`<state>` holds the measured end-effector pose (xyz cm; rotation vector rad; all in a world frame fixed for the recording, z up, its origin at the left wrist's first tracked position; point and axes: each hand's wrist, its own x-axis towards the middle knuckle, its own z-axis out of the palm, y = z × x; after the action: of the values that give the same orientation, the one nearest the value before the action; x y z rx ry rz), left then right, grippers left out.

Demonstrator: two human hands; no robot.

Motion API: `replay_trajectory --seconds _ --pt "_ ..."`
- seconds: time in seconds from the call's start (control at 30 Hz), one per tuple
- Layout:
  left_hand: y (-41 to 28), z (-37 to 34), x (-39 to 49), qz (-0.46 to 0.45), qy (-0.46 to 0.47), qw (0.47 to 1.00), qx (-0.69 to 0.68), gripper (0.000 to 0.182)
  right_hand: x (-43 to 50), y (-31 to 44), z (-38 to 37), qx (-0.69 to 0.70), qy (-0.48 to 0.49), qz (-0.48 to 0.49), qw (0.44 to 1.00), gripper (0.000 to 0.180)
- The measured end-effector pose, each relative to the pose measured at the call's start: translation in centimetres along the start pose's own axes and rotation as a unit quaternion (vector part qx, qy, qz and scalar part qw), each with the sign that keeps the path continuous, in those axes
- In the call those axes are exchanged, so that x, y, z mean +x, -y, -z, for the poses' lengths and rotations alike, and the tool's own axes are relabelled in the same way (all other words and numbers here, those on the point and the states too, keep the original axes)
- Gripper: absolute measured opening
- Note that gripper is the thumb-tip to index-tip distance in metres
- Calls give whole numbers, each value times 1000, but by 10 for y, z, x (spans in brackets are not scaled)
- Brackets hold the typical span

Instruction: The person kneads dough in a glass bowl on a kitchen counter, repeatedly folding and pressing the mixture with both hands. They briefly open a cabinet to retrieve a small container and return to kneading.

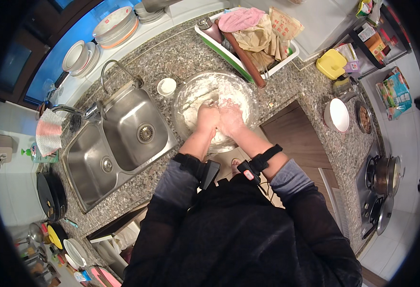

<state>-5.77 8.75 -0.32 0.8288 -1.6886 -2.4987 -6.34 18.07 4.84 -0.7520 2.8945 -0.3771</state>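
A large round metal bowl (177, 120) stands at the counter's front edge, its inner wall smeared with flour. White flour and pale dough (192, 109) lie in it. Both of my hands are down inside this bowl, side by side and close together. My left hand (208, 116) is curled like a fist against the dough; whether dough is inside it is hidden. Flour coats my right hand (230, 116), and its fingers reach toward the bowl's far side, partly lost in the white. A small white cup (167, 87) with white powder stands just left of the bowl.
Left is a double steel sink (124, 122) with a faucet (93, 111). Behind the bowl, a white-and-green bin (215, 53) holds cloths and a flask; a wooden rolling pin (240, 53) sticks out of it. Right are a white bowl (336, 114) and a pot (385, 175) on the stove.
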Motion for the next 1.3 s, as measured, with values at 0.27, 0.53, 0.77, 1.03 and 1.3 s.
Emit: replay_trajectory --seconds 0.27,0.53,0.77,1.03,1.3 --pt "-24 -2 -4 58 -91 989 97 13 -18 -13 9 -51 73 121 989 35" --pt "26 -21 7 -17 -141 986 91 26 -11 -19 18 -94 134 92 982 32" --pt "28 -21 27 -21 -151 986 65 32 -17 -31 34 -153 115 177 965 24" --pt "17 -26 35 -50 -175 977 106 29 -29 -49 46 -74 25 244 967 20" --pt "-2 -14 12 -135 -218 945 205 14 -34 -55 56 -70 6 294 953 21"
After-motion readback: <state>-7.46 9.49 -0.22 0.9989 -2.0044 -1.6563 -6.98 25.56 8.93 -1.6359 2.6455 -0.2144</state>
